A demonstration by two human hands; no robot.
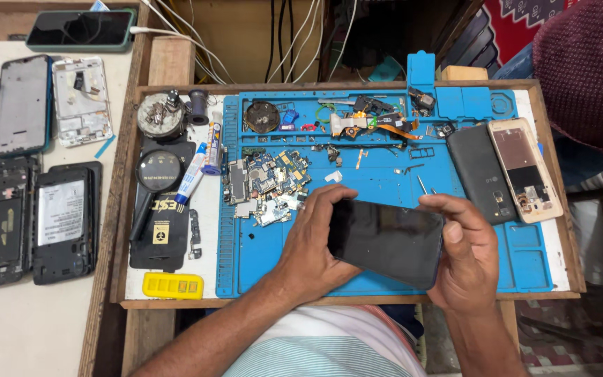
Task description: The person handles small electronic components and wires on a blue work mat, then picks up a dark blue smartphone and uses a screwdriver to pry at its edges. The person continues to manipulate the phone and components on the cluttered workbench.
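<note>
**A:** Report status, left to right.

**B:** Far left of the tabletop (15, 328): several stripped phone frames (33, 216) and a white inner chassis (82, 101), all opened. Next, the wooden tray (123, 209) carries a magnifier (156, 174), adhesive tubes (200, 157) and a yellow tool block (172, 285). On the blue repair mat (385, 181) lies a heap of circuit boards and shields (266, 185), with loose flex parts (364, 122) above.

**A:** And the unit in hand?

**B:** The dark phone (385, 241) is held just above the mat's near edge, glass face up, tilted. The left hand (312, 244) grips its left end, fingers wrapped over the upper edge. The right hand (465, 255) clasps the right end, thumb pressed on the side.

**A:** Condition?

**B:** It appears closed and whole; no seam is open that I can see. Judgement: disassembly of this unit is not yet begun, or reassembly is finished; I cannot tell which.

**A:** Further right?

**B:** A black back cover (479, 174) and a gold-toned rear shell (525, 167), both lying apart from the phone.
</note>
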